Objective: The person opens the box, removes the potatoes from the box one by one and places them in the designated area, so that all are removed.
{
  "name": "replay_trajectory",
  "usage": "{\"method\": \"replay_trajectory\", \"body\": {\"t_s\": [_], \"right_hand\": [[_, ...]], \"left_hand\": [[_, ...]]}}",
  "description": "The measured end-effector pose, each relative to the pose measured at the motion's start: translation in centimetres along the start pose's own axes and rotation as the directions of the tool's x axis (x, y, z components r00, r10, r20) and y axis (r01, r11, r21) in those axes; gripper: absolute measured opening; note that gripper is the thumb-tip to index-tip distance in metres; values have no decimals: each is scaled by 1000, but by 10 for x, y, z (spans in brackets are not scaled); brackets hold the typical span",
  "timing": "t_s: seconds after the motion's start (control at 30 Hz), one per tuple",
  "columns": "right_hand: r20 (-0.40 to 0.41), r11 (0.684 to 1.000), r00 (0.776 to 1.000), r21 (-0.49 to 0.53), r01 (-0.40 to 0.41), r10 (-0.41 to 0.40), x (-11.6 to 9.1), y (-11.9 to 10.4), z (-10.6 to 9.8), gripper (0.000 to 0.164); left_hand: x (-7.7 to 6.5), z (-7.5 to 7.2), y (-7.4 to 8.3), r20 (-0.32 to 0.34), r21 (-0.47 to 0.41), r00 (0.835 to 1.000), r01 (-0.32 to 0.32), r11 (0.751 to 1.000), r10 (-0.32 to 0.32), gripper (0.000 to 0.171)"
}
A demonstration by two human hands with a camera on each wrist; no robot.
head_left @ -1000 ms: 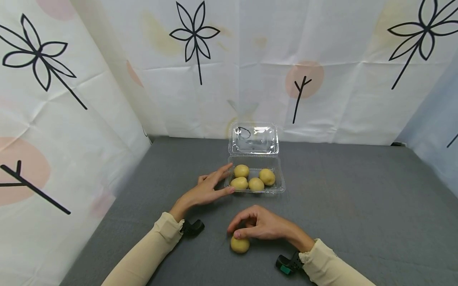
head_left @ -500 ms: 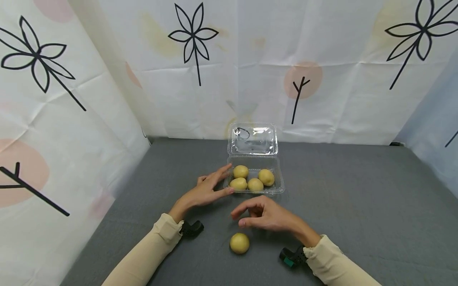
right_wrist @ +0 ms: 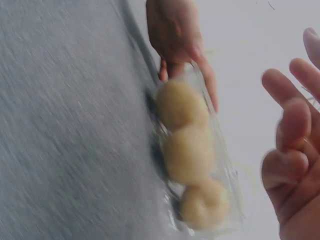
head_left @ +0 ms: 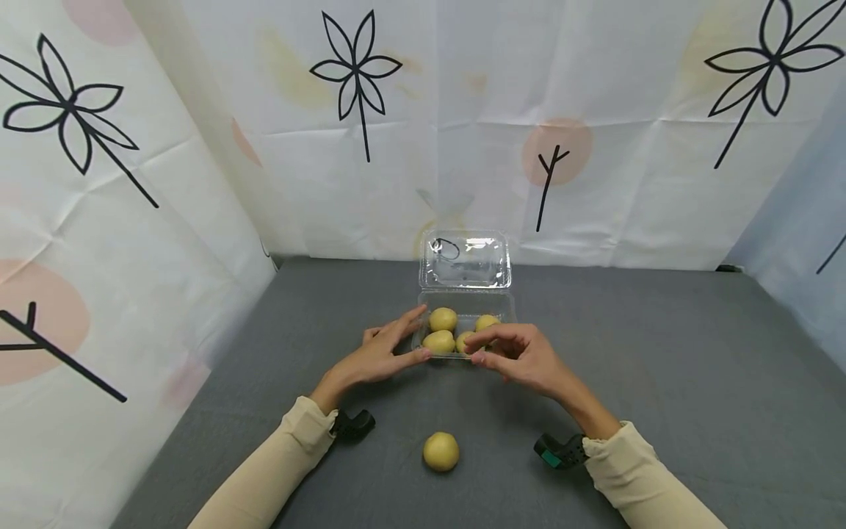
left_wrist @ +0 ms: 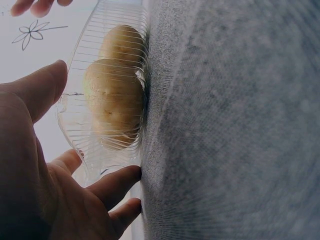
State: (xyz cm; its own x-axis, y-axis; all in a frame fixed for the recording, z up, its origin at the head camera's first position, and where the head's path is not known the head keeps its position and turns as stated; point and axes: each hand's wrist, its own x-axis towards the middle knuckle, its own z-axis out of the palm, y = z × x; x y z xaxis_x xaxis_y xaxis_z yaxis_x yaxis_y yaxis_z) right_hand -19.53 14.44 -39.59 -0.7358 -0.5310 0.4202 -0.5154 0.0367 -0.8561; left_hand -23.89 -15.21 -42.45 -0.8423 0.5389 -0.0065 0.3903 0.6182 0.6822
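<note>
Potatoes [head_left: 438,342] in clear plastic box [head_left: 465,301], with one single potato [head_left: 440,451] outside it.
From where I stand, I can see four potatoes inside the box, and its lid [head_left: 465,259] stands open at the far side. The left hand [head_left: 380,356] touches the left side of the box, with its fingers spread. The right hand [head_left: 529,360] is over the near right part, its fingers loosely bent and empty. The single potato rests on the grey surface [head_left: 661,382], near, between both sleeves [head_left: 274,455].
</note>
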Motion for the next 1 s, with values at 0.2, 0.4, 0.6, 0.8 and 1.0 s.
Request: {"method": "replay_trajectory", "body": {"t_s": [0.2, 0.4, 0.6, 0.8, 1.0], "right_hand": [[-239, 988, 968, -146, 43, -77, 1, 1, -11, 19], [-413, 919, 902, -392, -52, -125, 3, 8, -16, 23], [-456, 855, 884, -494, -159, -100, 4, 21, -23, 28], [-433, 839, 899, -511, -188, -63, 7, 30, -33, 36], [-382, 824, 919, -488, -287, 94, 11, 29, -39, 42]], "left_hand": [[0, 0, 0, 5, -3, 1000, -1, 1000, 1, 81], [1, 0, -1, 7, -1, 1000, 2, 1000, -2, 81], [2, 1, -4, 2, 3, 1000, -1, 1000, 1, 81], [2, 1, -5, 1, 1, 1000, 3, 1000, -3, 81], [2, 2, -5, 2, 1, 1000, 5, 1000, -5, 82]]}}
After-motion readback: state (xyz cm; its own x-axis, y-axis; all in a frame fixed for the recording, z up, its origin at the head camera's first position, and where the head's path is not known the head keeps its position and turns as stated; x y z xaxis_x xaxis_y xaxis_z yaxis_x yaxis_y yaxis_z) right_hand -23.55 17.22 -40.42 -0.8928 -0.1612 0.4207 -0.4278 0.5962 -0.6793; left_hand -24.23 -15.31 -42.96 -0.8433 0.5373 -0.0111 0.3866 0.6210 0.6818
